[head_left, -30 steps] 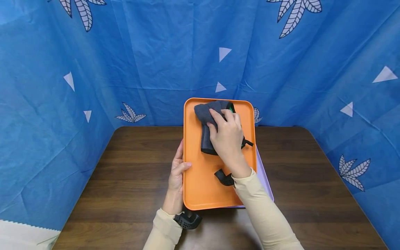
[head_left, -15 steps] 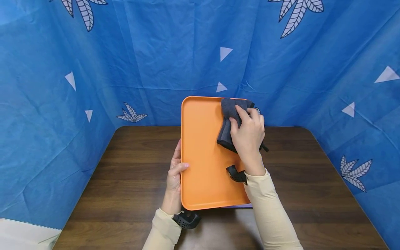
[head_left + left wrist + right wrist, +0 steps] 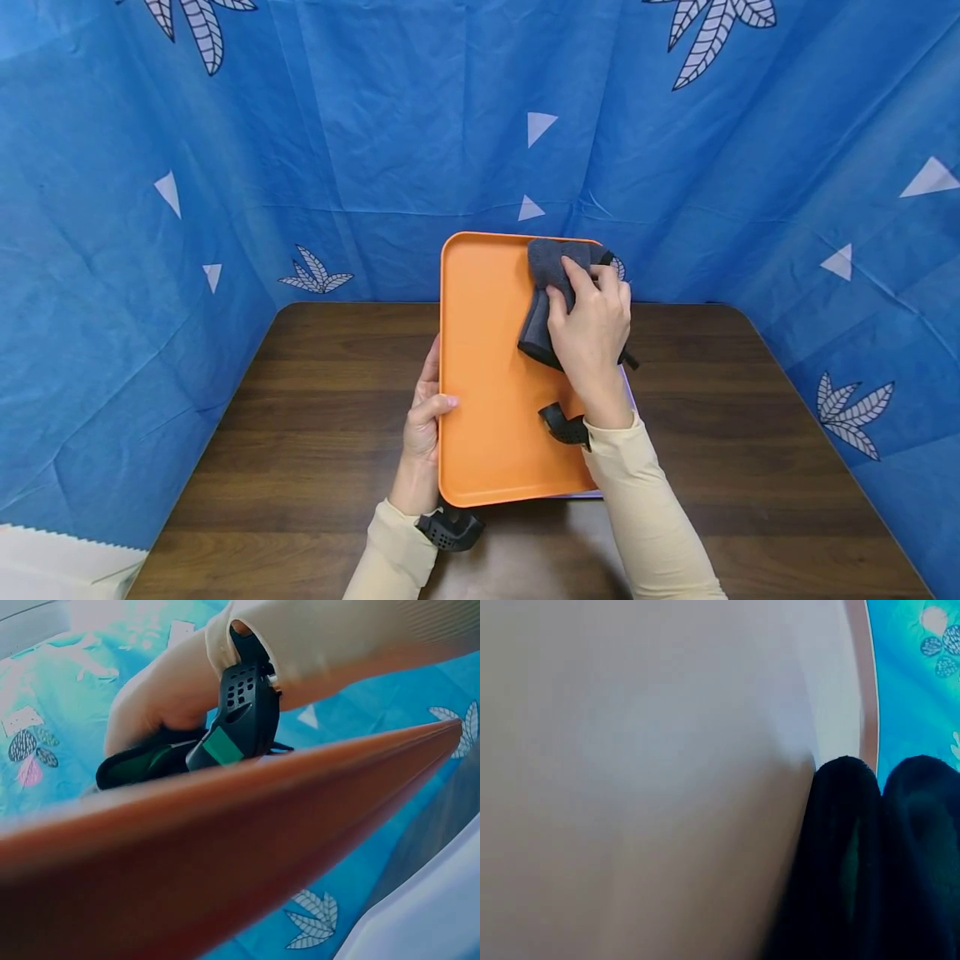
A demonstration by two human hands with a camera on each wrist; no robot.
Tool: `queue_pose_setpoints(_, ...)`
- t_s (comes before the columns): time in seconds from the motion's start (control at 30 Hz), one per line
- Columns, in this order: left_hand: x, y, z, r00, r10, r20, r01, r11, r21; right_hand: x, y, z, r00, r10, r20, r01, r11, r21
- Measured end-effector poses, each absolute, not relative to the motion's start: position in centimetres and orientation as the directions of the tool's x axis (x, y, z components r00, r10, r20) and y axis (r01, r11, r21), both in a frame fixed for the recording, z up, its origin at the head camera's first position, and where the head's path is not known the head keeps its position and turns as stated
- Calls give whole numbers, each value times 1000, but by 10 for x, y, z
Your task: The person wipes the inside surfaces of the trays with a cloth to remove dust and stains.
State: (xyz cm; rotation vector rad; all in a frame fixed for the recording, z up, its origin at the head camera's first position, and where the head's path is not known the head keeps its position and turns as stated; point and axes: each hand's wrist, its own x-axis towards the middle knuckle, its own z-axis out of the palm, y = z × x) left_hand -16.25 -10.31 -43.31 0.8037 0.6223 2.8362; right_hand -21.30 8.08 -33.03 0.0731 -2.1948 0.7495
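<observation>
Nearest us: beige sleeves (image 3: 660,517), a black wrist camera (image 3: 452,530) on each arm. Left hand (image 3: 423,421) grips the orange tray (image 3: 487,375) by its left rim, thumb over the edge, fingers mostly hidden behind. Tray is held up off the surface (image 3: 337,417). Further along it, right hand (image 3: 594,333) pinches the folded dark grey cloth (image 3: 551,260), which sits at the tray's upper right, by the rim. We'd call this mid-wipe. Most of the tray's face is uncovered and we spot no marks, but can't tell which parts are done. Left, we judge: finish that corner, lift the cloth off, put the tray down. Lavender tray (image 3: 435,900) lies underneath, apart from the orange one; can't tell if it's been wiped. Blue curtain (image 3: 375,167) behind.
</observation>
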Motion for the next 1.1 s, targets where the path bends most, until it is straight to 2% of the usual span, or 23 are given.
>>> queue_pose_setpoints(0.33,-164,-103,-435,-875,210,436,37,-870,492,-202,58,-337,-673,66,737,-370,833,-412)
queue_pose_setpoints(0.83,-167,-104,-437,-898,174,404,66,-856,513,-178,7,-352,-587,-152,795,-474,861,-185)
queue_pose_setpoints(1.1,-166,-106,-437,-910,145,388,93,-841,532,-177,4,-350,-580,-179,795,-492,854,-166)
